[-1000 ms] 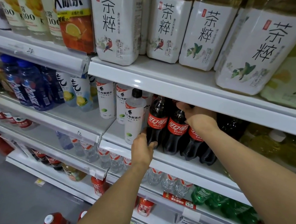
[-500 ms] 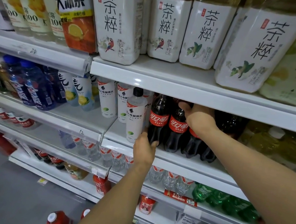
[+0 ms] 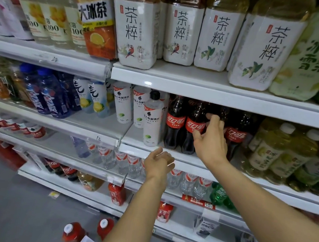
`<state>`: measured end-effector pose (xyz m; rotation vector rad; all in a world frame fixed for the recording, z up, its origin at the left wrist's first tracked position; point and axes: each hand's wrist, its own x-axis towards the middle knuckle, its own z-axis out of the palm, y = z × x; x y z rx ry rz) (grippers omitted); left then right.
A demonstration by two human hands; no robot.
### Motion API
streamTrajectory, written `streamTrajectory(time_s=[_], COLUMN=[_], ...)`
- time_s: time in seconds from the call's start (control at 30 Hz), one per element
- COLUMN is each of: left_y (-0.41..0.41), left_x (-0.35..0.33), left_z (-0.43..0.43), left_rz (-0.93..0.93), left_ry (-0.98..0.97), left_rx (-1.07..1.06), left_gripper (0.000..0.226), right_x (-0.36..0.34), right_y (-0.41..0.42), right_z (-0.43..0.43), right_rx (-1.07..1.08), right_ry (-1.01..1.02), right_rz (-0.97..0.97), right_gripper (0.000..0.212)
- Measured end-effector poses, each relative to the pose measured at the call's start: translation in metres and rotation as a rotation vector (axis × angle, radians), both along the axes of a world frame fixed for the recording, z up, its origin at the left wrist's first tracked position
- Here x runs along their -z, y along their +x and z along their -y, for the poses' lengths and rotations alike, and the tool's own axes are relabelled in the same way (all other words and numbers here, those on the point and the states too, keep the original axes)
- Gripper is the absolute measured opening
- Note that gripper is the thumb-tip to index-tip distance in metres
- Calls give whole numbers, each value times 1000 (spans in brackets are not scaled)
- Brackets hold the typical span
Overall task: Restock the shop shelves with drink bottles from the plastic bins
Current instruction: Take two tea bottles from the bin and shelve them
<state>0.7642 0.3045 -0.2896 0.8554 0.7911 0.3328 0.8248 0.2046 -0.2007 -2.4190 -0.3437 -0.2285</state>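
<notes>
Here the cola bottles (image 3: 175,123) stand upright in a row at the centre of the frame, long axis vertical, on the middle shelf (image 3: 132,137); the right hand (image 3: 210,143) is directly in front of them, fingers (image 3: 214,121) spread wide and holding nothing, thumb toward the second bottle; whether a fingertip touches a bottle I cannot tell. The left hand (image 3: 159,162) sits lower, at the shelf lip just below the white bottle (image 3: 152,120), fingers loosely curled and empty; so the right is nearer, and any coming nudge or grasp would likely go straight ahead, up-frame, round a vertical body.
</notes>
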Motion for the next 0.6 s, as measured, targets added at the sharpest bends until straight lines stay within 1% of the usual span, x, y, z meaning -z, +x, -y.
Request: streamTrajectory(time_s=[0.07, 0.13, 0.2, 0.27, 0.33, 0.6], left_y=[-20, -37, -58, -77, -90, -152], left_x=[-6, -10, -13, -14, -15, -5], left_z=[-3, -7, -8, -11, -11, -30], left_rz=[2, 6, 24, 30, 33, -31], left_ry=[-48, -66, -60, -48, -53, -65], left_rx=[21, 31, 32, 54, 78, 155], left_gripper=[34, 31, 29, 23, 20, 13], right_x=[8, 17, 25, 28, 32, 68], right_y=[-16, -31, -47, -66, -80, -147], right_z=[3, 5, 4, -1, -4, -14], right_rx=[2, 21, 17, -13, -23, -22], right_ry=[58, 99, 114, 123, 166, 269], right_rz=[-31, -72, -128, -174, -189, -193], right_gripper=[50, 47, 38, 25, 16, 15])
